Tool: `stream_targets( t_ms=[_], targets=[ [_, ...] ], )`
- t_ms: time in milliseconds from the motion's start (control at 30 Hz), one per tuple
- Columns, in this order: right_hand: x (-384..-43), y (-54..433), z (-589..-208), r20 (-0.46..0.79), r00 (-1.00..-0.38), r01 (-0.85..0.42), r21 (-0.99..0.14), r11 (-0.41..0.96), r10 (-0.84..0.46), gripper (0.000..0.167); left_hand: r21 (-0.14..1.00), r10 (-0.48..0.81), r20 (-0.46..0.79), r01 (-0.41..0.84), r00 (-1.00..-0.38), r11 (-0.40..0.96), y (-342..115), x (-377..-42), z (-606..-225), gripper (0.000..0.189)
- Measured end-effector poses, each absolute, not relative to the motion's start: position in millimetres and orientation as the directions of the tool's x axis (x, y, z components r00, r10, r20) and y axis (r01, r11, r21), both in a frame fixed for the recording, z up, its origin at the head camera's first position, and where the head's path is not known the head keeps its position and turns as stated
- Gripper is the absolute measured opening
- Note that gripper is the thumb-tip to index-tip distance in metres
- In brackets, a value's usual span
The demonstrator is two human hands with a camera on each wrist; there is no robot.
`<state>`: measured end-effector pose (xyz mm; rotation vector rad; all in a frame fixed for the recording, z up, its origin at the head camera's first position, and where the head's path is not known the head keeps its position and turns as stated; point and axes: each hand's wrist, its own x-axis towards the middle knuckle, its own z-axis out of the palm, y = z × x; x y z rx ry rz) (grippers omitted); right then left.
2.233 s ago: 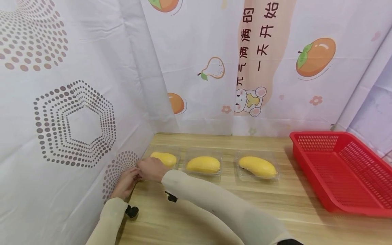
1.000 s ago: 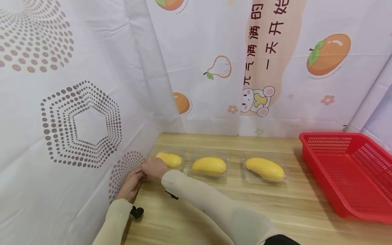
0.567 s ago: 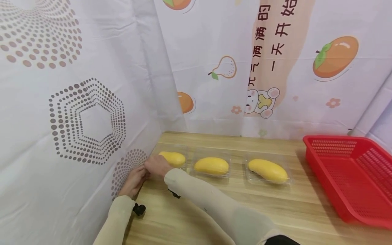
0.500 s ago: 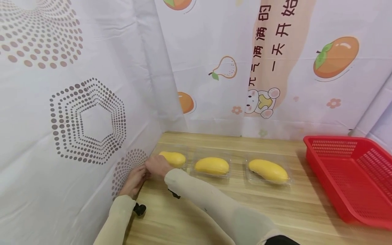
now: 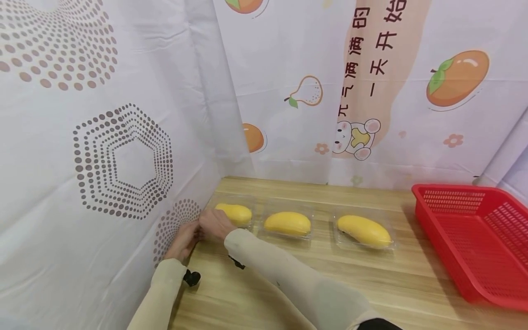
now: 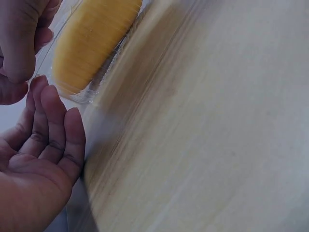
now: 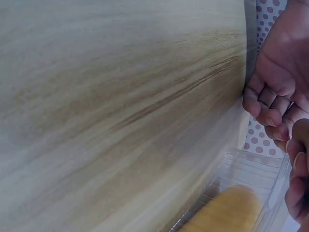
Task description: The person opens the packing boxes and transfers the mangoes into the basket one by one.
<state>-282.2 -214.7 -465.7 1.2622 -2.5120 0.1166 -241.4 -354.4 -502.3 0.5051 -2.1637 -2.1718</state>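
Note:
My hands meet at the table's far left, by the near-left corner of a clear plastic tray (image 7: 248, 162) with a yellow mango (image 5: 234, 214) in it. Clear film with fine wrinkles covers this mango (image 6: 91, 41) in the left wrist view. My right hand (image 5: 215, 224) has its fingers curled and pinches clear film at the tray's end. Just beside it is my left hand (image 5: 181, 240), palm turned up and fingers bent, tips touching the right fingers in the left wrist view. What sits between the left thumb and fingertips is hidden, so I cannot tell its hold.
Two more mangoes, a middle one (image 5: 287, 223) and a right one (image 5: 364, 230), lie in clear trays along the same row. A red plastic basket (image 5: 482, 238) stands at the right. A white patterned curtain (image 5: 136, 247) borders the table's left edge closely; another hangs behind.
The head view has turned slightly left, so everything shifts right in it. My hands stay together at the tray's corner, with only small finger movements. The mangoes and basket keep their places.

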Motion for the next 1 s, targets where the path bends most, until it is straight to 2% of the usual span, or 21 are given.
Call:
stream_targets(
  t_ms=[400, 567, 667, 800, 1000],
  targets=[
    [-283, -212, -452, 0.3, -0.587, -0.774, 0.066, 0.63, -0.752, 0.023, 0.977, -0.247, -0.207, -0.213, -0.947, -0.002, -353, -246, -500, 0.025],
    [-283, -208, -453, 0.311, -0.571, -0.787, 0.057, 0.615, -0.76, 0.027, 0.984, -0.223, -0.173, -0.179, -0.959, 0.011, -351, -241, -502, 0.024],
    [-278, -206, -455, 0.307, -0.565, -0.781, 0.1, 0.616, -0.766, 0.033, 0.986, -0.21, -0.147, -0.16, -0.967, 0.048, -355, -238, -508, 0.024],
    [-273, -200, -457, 0.292, -0.56, -0.75, 0.219, 0.625, -0.775, 0.038, 0.983, -0.187, -0.145, -0.163, -0.972, 0.081, -359, -235, -509, 0.025],
    [-273, -187, -462, 0.288, -0.548, -0.7, 0.356, 0.619, -0.785, 0.014, 0.979, -0.172, -0.167, -0.183, -0.971, 0.085, -359, -240, -510, 0.023]
  ],
)
